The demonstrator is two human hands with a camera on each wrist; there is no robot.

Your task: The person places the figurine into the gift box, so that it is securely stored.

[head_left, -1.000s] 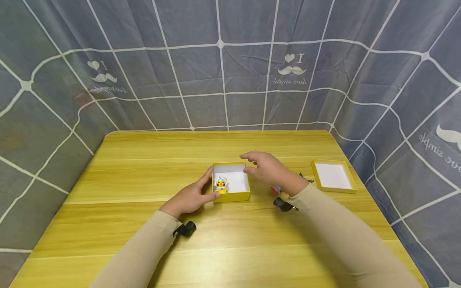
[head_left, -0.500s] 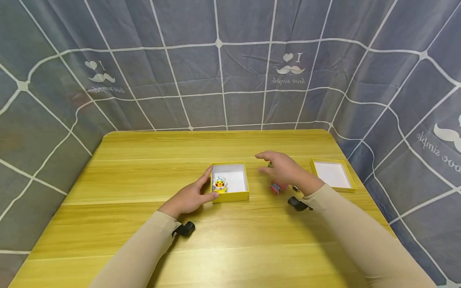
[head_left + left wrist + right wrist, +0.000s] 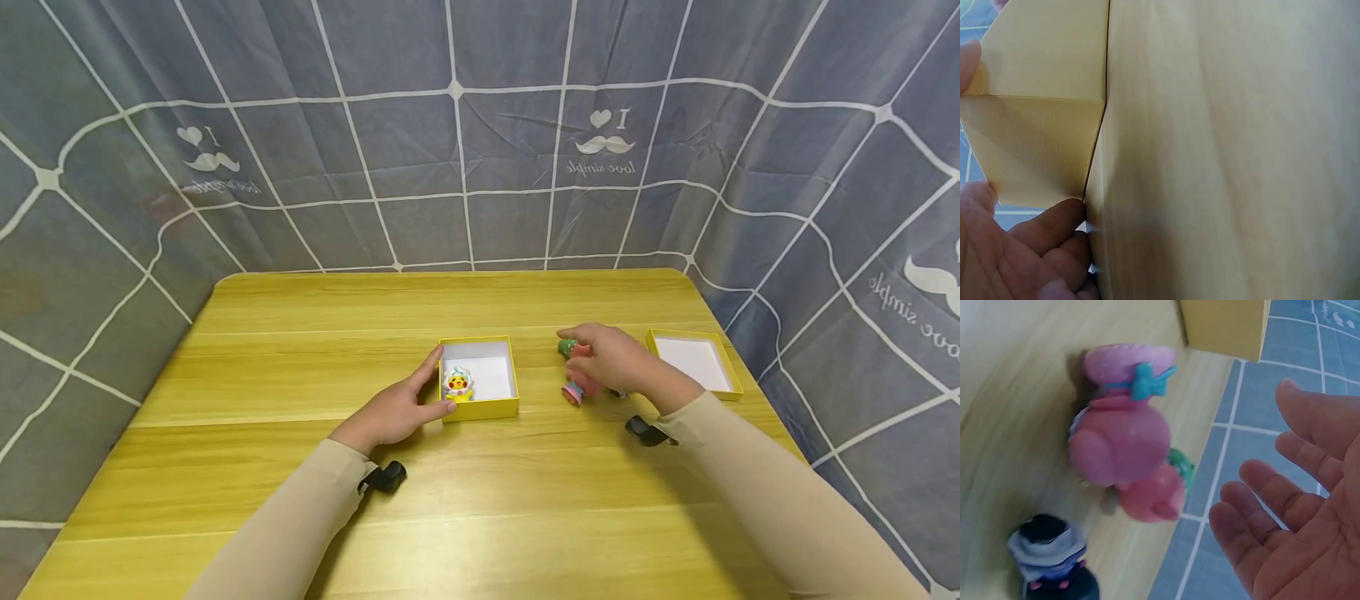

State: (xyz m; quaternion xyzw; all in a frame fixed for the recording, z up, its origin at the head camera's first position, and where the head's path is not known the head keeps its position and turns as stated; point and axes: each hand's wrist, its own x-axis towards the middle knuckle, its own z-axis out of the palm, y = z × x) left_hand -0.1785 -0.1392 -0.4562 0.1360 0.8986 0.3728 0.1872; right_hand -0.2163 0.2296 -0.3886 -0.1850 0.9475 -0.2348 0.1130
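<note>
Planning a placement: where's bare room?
Bare: right half of the open square yellow box, beside white-hooded yellow figurine; wood-grain tabletop left of the left hand, and between the beige sleeves.
Crowded: around the right hand: pink round figurines, black white-brimmed figurine.

Head view: right hand (image 3: pixel 615 358) is covering parts of the pink figure (image 3: pixel 1122 440) and the green-capped figure (image 3: pixel 1152 497); dark figure (image 3: pixel 1050 553) is barely peeking out, too small to read. Right forearm (image 3: pixel 670 388) is blocking the lid's (image 3: pixel 693 364) near-left corner. Box (image 3: pixel 487 409) front wall is hiding the yellow figure's (image 3: pixel 458 385) base. Sleeves (image 3: pixel 288 521) are running off the bottom. Left wrist: box is running off the top, walls masking its inside; left hand (image 3: pixel 393 412) is getting cropped. Right wrist: bottom edge is cutting the dark figure; both others are looking blurry.
</note>
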